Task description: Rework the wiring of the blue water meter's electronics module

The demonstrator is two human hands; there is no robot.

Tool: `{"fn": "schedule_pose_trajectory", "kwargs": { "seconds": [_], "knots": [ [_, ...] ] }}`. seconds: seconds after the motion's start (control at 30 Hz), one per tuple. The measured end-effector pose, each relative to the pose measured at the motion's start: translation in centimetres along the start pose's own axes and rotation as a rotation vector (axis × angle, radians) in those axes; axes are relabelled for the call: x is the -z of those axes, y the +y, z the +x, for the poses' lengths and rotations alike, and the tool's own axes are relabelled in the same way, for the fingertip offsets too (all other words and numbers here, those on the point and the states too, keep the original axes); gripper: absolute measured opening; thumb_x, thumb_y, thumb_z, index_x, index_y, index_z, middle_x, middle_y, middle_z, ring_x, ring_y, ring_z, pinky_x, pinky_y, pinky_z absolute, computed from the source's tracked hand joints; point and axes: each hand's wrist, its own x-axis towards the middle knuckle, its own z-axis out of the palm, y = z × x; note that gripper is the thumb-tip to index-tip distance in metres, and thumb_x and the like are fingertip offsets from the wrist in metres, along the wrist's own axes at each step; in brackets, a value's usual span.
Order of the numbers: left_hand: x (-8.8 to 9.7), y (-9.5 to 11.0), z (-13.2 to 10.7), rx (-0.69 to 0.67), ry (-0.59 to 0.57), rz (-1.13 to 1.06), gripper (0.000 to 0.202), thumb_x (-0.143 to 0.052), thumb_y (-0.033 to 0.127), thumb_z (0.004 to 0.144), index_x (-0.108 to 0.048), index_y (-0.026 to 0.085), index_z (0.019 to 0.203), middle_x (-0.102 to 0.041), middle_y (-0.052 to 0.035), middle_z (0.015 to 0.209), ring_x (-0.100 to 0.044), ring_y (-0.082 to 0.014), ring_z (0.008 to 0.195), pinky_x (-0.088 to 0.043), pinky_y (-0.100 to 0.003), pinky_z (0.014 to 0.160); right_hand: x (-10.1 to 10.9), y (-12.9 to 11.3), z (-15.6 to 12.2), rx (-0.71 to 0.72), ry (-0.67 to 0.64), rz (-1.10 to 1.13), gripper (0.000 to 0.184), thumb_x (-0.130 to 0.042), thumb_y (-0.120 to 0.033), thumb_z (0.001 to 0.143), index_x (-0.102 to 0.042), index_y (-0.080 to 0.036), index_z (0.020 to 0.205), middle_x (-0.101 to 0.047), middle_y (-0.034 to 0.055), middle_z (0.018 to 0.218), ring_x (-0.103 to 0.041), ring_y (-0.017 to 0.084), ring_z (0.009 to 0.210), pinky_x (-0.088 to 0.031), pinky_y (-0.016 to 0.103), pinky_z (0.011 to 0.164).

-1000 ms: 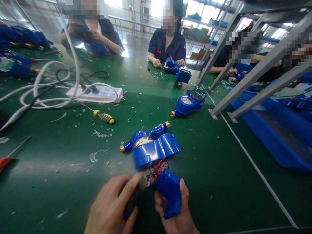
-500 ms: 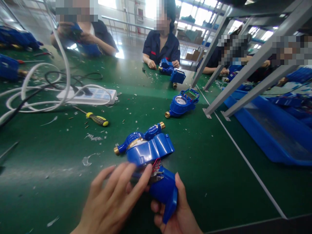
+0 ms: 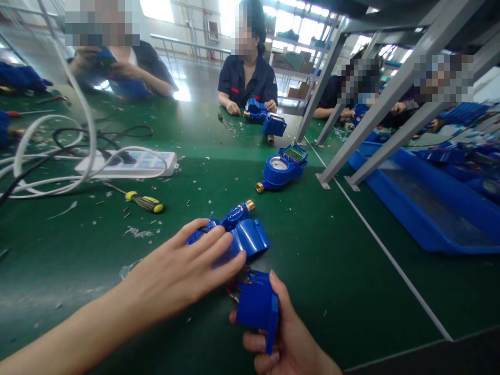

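My left hand [image 3: 195, 265] reaches palm down over a blue water meter [image 3: 250, 237] with brass threaded ends. From beneath its index finger come the dark jaws of pliers [image 3: 245, 276]; the handles and my thumb are hidden under the hand. The jaws lie at the upper edge of a blue plastic housing [image 3: 255, 302], beside red and white wires. My right hand [image 3: 289, 323] grips that housing from the right, thumb along its side and fingers curled beneath. Beyond, another blue meter [image 3: 279, 169] with a round dial and an exposed circuit board lies on the green table.
A yellow-black screwdriver [image 3: 144, 201] lies left, near a white power strip [image 3: 156, 163] and looped cables. Plastic scraps dot the table [image 3: 312, 271]. Grey metal legs [image 3: 347, 114] and a blue tray [image 3: 414, 208] stand right. Co-workers [image 3: 248, 78] handle meters across the table.
My left hand has moved up and over the meter, covering more of it. The housing in my right hand has turned slightly. The whole view has shifted a little.
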Motion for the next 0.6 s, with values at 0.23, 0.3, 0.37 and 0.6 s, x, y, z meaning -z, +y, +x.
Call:
{"fn": "schedule_pose_trajectory", "kwargs": {
  "seconds": [0.23,0.3,0.37,0.6],
  "knots": [
    [0.6,-0.7,1.7,0.024,0.000,-0.063,0.044,-0.045,0.012,0.081,-0.049,0.032,0.120,-0.057,-0.0064,0.111,-0.051,-0.0257,0.105,-0.036,-0.049,0.091,0.1,-2.3,-1.1,-0.041,-0.107,-0.330,0.091,-0.013,-0.078,0.075,-0.068,-0.005,0.078,-0.045,-0.0031,0.031,-0.029,0.001,0.023,-0.013,0.009,0.024],
    [0.1,-0.3,1.5,0.042,0.013,-0.092,0.044,-0.045,0.014,0.080,-0.049,0.031,0.121,-0.057,-0.0082,0.110,-0.052,-0.0271,0.102,-0.037,-0.049,0.088,0.4,-2.8,-1.6,-0.013,-0.140,-0.412,0.095,-0.007,-0.075,0.076,-0.068,-0.003,0.074,-0.042,-0.0036,0.030,-0.030,0.001,0.023,-0.015,0.009,0.024],
    [-0.6,0.3,1.1,0.048,0.030,-0.102,0.047,-0.045,0.015,0.080,-0.047,0.030,0.124,-0.056,-0.0093,0.112,-0.051,-0.0282,0.102,-0.037,-0.049,0.086,0.9,-3.0,-1.9,0.079,-0.197,-0.451,0.090,-0.010,-0.073,0.079,-0.067,-0.003,0.087,-0.053,-0.0005,0.041,-0.032,0.000,0.024,-0.017,0.008,0.024],
    [-1.4,2.9,0.0,0.173,0.077,-0.040,0.052,-0.041,0.010,0.081,-0.043,0.028,0.129,-0.054,-0.0115,0.116,-0.048,-0.0308,0.106,-0.036,-0.050,0.086,2.3,-2.2,-1.2,0.545,-0.153,-0.740,0.055,-0.071,-0.048,0.066,-0.056,-0.016,0.108,-0.063,-0.0002,0.070,-0.041,0.001,0.041,-0.029,0.010,0.036]
  ]
}}
